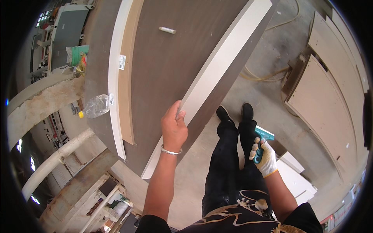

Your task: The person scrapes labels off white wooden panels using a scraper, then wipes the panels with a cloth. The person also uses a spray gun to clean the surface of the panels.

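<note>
A long narrow white board (229, 52) lies slantwise along the right side of a dark brown worktop (171, 58). My bare left hand (174, 130), a bangle at its wrist, is closed around this board toward its near end, thumb on the side nearer me. Off the worktop, near my thigh, my right hand (267, 161) wears a white knit glove with bare fingertips. It grips the handle of a teal scraper (264, 133), whose wide blade points up and away from me. Farther up the worktop lies a short whitish stick (167, 30), touched by neither hand.
Along the worktop's left side lie a white strip (114, 77) and a tan strip (127, 85). Beside them is a clear bottle with a yellow cap (97, 106). A green bucket (80, 54) sits farther left. Large panels (322, 105) and a hose (264, 79) are at the right.
</note>
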### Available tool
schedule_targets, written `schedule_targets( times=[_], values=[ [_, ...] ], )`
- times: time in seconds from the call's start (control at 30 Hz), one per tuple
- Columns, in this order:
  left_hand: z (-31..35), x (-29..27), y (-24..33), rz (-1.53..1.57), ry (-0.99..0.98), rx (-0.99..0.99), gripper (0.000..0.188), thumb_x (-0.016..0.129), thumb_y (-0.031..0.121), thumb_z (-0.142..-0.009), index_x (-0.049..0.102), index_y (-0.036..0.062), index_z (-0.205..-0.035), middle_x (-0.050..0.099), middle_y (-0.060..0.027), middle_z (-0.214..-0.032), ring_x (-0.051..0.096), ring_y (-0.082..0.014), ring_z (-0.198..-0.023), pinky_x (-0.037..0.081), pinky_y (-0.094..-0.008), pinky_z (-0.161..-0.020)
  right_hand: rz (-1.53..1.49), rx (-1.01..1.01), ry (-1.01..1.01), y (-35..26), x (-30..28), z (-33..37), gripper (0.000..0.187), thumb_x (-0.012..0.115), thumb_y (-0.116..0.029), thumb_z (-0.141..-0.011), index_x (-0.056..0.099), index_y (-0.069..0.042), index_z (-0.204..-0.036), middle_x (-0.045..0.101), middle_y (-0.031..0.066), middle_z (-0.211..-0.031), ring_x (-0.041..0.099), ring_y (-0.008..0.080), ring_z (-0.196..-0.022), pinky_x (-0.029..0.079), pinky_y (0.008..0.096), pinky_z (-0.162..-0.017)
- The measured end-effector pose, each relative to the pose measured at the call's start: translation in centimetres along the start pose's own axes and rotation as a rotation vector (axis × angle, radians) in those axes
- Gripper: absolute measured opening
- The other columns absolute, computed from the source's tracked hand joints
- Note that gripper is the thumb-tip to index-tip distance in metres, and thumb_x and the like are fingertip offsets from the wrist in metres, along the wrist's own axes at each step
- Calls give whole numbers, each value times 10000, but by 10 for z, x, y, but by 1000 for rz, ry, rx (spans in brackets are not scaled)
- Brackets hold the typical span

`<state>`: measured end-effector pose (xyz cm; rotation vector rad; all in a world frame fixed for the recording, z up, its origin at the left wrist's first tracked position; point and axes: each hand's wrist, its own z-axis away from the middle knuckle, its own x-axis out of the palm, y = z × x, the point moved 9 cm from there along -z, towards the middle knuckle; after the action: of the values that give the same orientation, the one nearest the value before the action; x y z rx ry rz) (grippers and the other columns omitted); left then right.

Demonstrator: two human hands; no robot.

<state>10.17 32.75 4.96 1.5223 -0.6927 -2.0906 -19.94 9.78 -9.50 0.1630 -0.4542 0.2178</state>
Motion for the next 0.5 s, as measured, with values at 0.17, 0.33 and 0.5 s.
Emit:
schedule_targets(
  times=[0.17,0.33,0.5],
  values=[
    [-7,4,-16,118,-79,-178,309,660,16,-987,672,-66,-1285,714,-38,-971,601,-97,-857,503,-268,-804,-38,-6,2,-8,-4,1,147,603,-289,-1013,625,-149,-1053,682,55,-786,656,248,-627,558,390,-569],
    [-4,7,-17,245,-81,-192,305,637,90,-1026,688,-40,-1297,702,-15,-917,564,-85,-803,479,-254,-749,-48,-23,3,-17,-11,2,130,602,-282,-1007,623,-161,-1047,678,48,-780,651,250,-619,553,395,-564],
    [0,-2,-23,243,-36,-224,316,589,171,-1069,706,-9,-1300,541,70,-768,394,-50,-686,367,-239,-617,-52,-26,16,-18,-15,3,124,600,-277,-1006,618,-161,-1046,673,46,-775,652,251,-621,552,396,-562]
  ],
)
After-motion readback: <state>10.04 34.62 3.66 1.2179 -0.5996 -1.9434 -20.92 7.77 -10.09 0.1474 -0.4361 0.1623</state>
